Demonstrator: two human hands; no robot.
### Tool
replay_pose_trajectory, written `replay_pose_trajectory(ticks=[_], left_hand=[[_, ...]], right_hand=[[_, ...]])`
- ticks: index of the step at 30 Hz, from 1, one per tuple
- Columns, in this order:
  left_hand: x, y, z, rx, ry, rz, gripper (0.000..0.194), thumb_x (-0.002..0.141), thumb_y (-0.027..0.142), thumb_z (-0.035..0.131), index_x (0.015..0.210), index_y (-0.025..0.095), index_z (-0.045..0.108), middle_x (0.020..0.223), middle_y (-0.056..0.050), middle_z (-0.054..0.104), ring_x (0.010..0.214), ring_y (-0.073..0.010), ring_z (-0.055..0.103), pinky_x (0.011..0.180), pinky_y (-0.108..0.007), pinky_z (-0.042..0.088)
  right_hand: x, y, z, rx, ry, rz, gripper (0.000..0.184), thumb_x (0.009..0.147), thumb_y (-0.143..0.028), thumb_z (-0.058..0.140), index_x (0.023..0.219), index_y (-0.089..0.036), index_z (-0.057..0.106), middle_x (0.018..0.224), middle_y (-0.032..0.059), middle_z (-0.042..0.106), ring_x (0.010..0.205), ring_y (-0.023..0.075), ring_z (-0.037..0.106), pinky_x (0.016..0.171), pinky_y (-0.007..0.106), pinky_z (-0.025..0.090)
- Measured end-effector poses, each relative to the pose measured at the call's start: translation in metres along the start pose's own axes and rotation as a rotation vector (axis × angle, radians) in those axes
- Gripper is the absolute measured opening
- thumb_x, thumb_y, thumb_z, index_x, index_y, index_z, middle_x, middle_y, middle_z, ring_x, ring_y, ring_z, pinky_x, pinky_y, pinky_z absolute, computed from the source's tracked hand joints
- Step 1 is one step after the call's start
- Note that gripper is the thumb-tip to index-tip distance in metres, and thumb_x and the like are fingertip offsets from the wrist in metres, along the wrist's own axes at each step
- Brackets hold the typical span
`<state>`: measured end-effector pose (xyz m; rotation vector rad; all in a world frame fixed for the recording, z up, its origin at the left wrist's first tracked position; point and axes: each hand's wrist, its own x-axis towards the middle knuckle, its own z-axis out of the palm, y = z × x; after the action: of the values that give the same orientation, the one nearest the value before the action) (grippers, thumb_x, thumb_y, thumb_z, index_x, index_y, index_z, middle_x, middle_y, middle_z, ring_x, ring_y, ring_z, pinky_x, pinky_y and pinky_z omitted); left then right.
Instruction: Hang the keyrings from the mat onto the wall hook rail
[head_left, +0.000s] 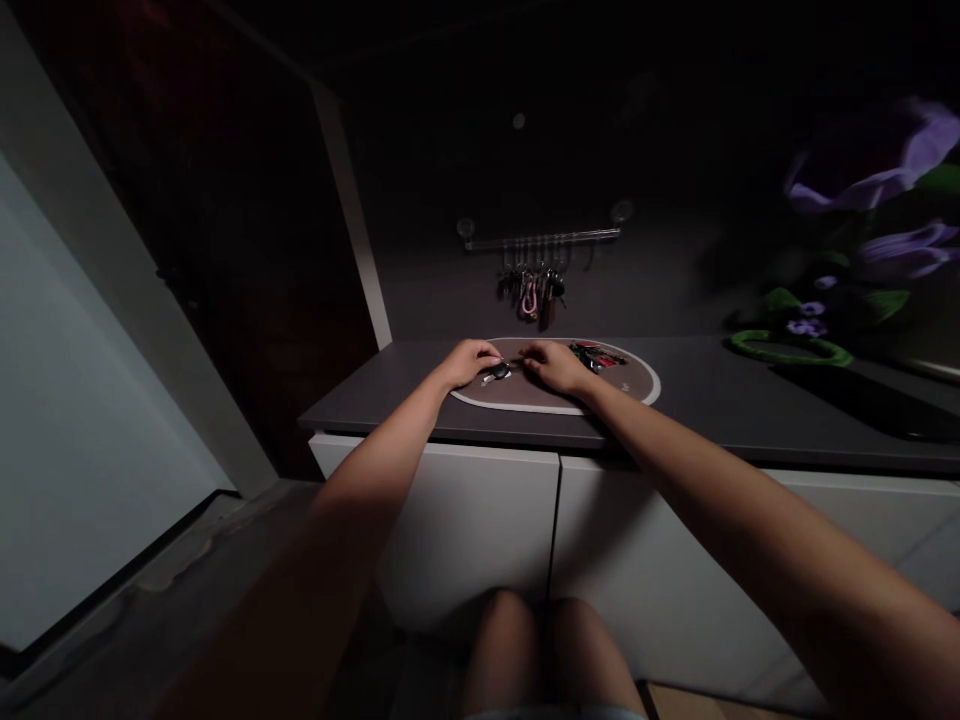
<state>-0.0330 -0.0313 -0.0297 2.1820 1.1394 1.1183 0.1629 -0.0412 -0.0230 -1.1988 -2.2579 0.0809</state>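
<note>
My left hand (471,363) rests on an oval brown mat with a white rim (517,405), thumb and fingers pinched together at the top of a small bunch of keys with a black fob (500,371). Facing it, a short gap away, my right hand (556,366) has its fingers curled down over the mat. Whatever lies at those right fingertips is too dark and small to name. Just beyond my right hand lies a pile of keys with red pieces (600,356), partly hidden by that hand.
A clear rail (544,240) on the dark wall carries hooks with several hanging keys and a pink carabiner (529,298). Purple flowers (885,190), a green ring (787,348) and a flat black object (874,400) are on the right. White cabinet doors (480,520) stand below the dark counter (697,410).
</note>
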Motion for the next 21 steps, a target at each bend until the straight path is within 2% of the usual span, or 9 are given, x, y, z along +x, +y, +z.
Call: replay_pose_trajectory(ticks=[5, 10, 15, 21], left_hand=[[0.001, 0.001, 0.003, -0.243, 0.035, -0.115, 0.014, 0.071, 0.023, 0.059, 0.075, 0.011, 0.058, 0.067, -0.002, 0.061, 0.062, -0.009, 0.055, 0.069, -0.027, 0.044], [-0.002, 0.012, 0.004, -0.472, 0.062, -0.23, 0.016, 0.072, 0.025, 0.061, 0.077, 0.011, 0.054, 0.07, -0.002, 0.06, 0.067, -0.0088, 0.057, 0.074, -0.033, 0.047], [-0.003, 0.02, 0.003, -0.645, 0.1, -0.273, 0.014, 0.071, 0.02, 0.062, 0.077, 0.01, 0.054, 0.072, -0.001, 0.059, 0.068, -0.007, 0.057, 0.082, -0.035, 0.045], [-0.003, 0.019, 0.006, -0.79, 0.092, -0.297, 0.011, 0.071, 0.016, 0.062, 0.076, 0.008, 0.055, 0.07, -0.001, 0.058, 0.067, -0.0067, 0.056, 0.085, -0.035, 0.043]], right_hand=[[0.001, 0.0, 0.002, 0.073, 0.034, -0.023, 0.025, 0.078, -0.022, 0.05, 0.099, -0.016, 0.061, 0.103, 0.0077, 0.063, 0.093, 0.0177, 0.058, 0.084, 0.028, 0.042], [0.0, -0.003, 0.001, 0.221, 0.05, -0.033, 0.025, 0.077, -0.028, 0.052, 0.097, -0.016, 0.062, 0.098, 0.0066, 0.065, 0.086, 0.0169, 0.058, 0.08, 0.029, 0.043], [0.0, -0.003, 0.003, 0.367, 0.045, -0.04, 0.028, 0.076, -0.033, 0.053, 0.096, -0.014, 0.061, 0.091, 0.0053, 0.066, 0.078, 0.0139, 0.058, 0.076, 0.027, 0.044], [0.003, 0.002, 0.006, 0.477, 0.073, -0.095, 0.029, 0.075, -0.034, 0.053, 0.094, -0.014, 0.061, 0.09, 0.0055, 0.065, 0.079, 0.0134, 0.057, 0.077, 0.027, 0.044]])
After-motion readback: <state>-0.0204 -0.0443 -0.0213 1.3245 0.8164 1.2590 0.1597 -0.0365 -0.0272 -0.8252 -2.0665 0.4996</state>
